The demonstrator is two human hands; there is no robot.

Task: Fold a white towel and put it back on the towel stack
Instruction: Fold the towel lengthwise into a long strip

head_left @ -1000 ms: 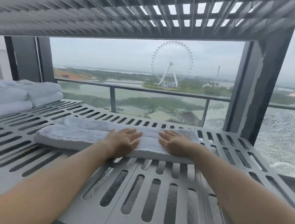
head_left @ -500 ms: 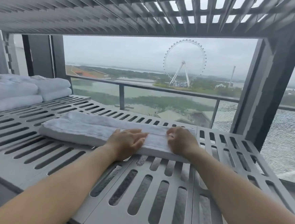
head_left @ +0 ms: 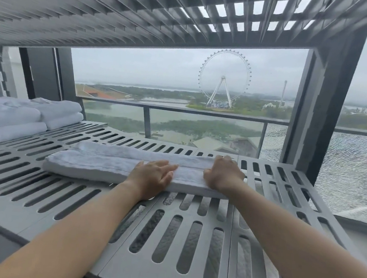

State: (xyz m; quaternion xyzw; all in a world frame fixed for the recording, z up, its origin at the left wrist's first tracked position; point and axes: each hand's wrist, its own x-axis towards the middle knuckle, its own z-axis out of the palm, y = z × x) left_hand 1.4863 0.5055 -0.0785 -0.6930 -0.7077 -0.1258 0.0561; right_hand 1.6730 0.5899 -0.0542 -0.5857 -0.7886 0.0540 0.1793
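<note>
two hands on a long-folded towel, slatted shelf by the window

beyond the glass, a grey sky hung over water and green land, with a ferris wheel (head_left: pixel 224 80) standing well off in the distance behind a balcony railing (head_left: pixel 180 112). overhead ran a grey slatted shelf panel (head_left: pixel 122 13), held at the right by a thick dark post (head_left: pixel 325 115).

below it lay the grey slotted shelf (head_left: pixel 170 236) that carried everything. at its far left sat the towel stack (head_left: pixel 26 115), white folded towels piled in two heaps, one just behind the other.

near the middle of the shelf, well apart from the stack, the white towel (head_left: pixel 101 165) lay folded into a long narrow strip running left to right, with a lengthwise crease along its top.

both bare forearms reached in from the near edge. the left hand (head_left: pixel 153 178) rested flat on the strip, palm down, fingers stretched and pointing right, gripping nothing. the right hand (head_left: pixel 223 172) sat at the strip's right end, curled over it with knuckles up and thumb on the near side. its fingers bent down past the far edge, closed around that end of the towel.
</note>
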